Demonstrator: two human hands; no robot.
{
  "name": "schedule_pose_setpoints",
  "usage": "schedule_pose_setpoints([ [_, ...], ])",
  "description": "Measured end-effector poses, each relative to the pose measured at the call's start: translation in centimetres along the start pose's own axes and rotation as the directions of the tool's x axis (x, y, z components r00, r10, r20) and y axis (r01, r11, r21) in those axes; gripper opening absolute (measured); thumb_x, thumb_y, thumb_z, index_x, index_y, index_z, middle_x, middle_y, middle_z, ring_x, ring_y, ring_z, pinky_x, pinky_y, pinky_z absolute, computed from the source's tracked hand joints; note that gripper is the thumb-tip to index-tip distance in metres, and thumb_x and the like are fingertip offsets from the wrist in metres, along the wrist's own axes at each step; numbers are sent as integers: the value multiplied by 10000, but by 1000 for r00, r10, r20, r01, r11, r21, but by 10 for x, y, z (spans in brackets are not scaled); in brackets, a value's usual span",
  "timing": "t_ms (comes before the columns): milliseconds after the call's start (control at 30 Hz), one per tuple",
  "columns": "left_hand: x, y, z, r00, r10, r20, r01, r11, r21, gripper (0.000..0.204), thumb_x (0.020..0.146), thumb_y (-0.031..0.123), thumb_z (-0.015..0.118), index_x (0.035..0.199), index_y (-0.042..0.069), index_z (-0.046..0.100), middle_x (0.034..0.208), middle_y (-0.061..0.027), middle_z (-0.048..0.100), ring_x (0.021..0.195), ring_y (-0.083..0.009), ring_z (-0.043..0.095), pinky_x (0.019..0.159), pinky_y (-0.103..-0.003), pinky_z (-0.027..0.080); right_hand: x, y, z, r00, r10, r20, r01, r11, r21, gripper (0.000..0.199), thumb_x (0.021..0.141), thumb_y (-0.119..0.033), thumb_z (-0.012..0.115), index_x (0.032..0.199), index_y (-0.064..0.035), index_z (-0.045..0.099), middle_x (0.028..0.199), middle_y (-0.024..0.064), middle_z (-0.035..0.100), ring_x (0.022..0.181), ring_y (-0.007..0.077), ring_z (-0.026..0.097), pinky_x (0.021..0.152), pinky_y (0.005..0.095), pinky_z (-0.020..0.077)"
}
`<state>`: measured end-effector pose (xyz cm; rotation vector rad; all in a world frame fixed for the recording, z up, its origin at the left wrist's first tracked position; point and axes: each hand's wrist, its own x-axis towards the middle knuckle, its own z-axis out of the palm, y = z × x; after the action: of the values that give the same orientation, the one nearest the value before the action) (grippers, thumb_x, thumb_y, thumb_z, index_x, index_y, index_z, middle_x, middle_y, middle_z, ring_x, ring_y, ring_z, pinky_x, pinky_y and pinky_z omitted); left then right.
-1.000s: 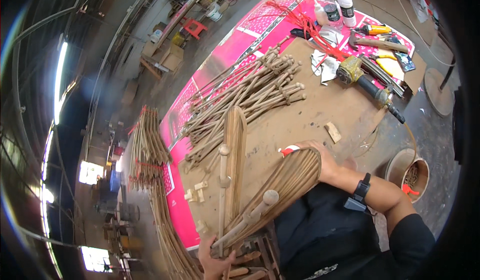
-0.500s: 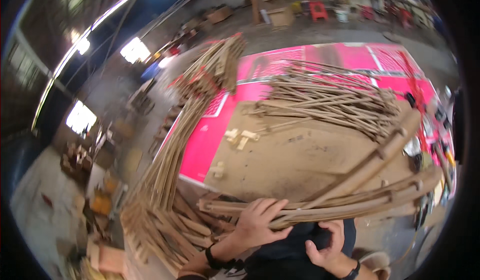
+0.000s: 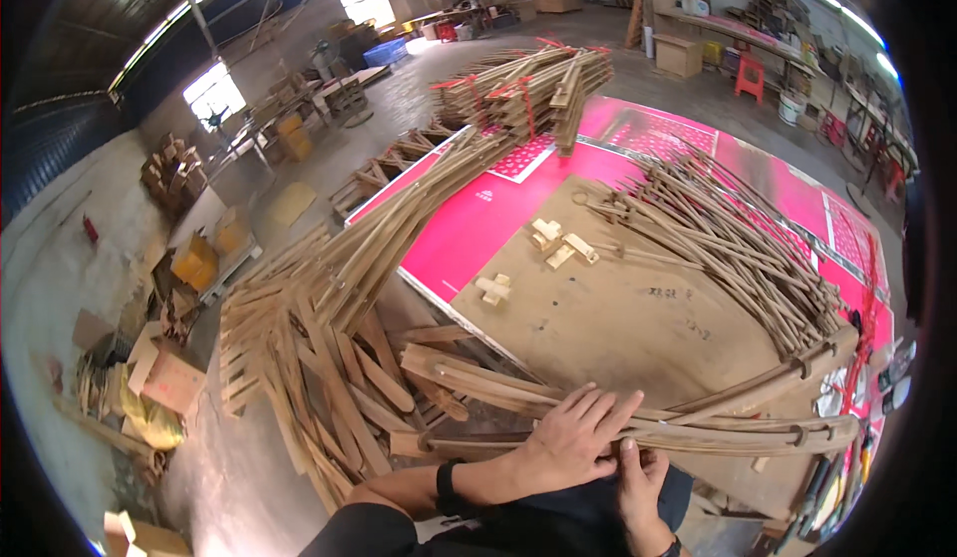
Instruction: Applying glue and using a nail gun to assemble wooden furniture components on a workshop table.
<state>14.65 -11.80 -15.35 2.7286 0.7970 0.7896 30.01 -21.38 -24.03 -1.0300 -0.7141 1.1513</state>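
Observation:
A long curved wooden frame of slats [image 3: 748,438] lies along the near table edge, with small round pegs on its right part. My left hand [image 3: 570,439] reaches across its middle, fingers over the slats and thumb on the near side, gripping it. Just right of it my right hand [image 3: 643,482] is closed at the near edge, thumb up against the wood; what it pinches is hidden. Behind, a second curved piece [image 3: 768,378] slants toward the far right, pegs near its end.
A pile of thin rods [image 3: 728,238] covers the table's far right. Small pale wood blocks [image 3: 564,242] lie on the brown board [image 3: 618,308]. Long slats [image 3: 399,228] and flat wood pieces [image 3: 349,398] are heaped at left; tied bundles [image 3: 528,84] stand behind. Tools [image 3: 837,487] crowd the right edge.
The view has swung to the left. My right hand has come up from below the frame to its near edge, beside my left hand, and its fingers have closed.

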Motion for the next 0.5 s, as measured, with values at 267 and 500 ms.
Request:
schedule_pose_setpoints([
  [267, -104, -44, -53, 951, -46, -304, 129, 958, 257, 849, 777, 467, 940, 1421, 47, 579, 1329, -181, 672, 1251, -373, 670, 1163, -551, 480, 34, -28, 2, 992, -115, -55, 120, 989, 84, 301, 1070, -191, 712, 1274, 13, 624, 1162, 100, 722, 1022, 179, 680, 908, 355, 560],
  [500, -197, -76, -82, 922, -383, -56, 387, 913, 126, 897, 767, 540, 948, 1424, 52, 583, 1197, -158, 702, 1116, -349, 702, 994, -466, 560, 60, -40, 18, 977, -162, -138, 166, 986, 13, 232, 1082, -183, 682, 1190, 18, 635, 1026, 115, 730, 837, 198, 702, 705, 365, 597],
])
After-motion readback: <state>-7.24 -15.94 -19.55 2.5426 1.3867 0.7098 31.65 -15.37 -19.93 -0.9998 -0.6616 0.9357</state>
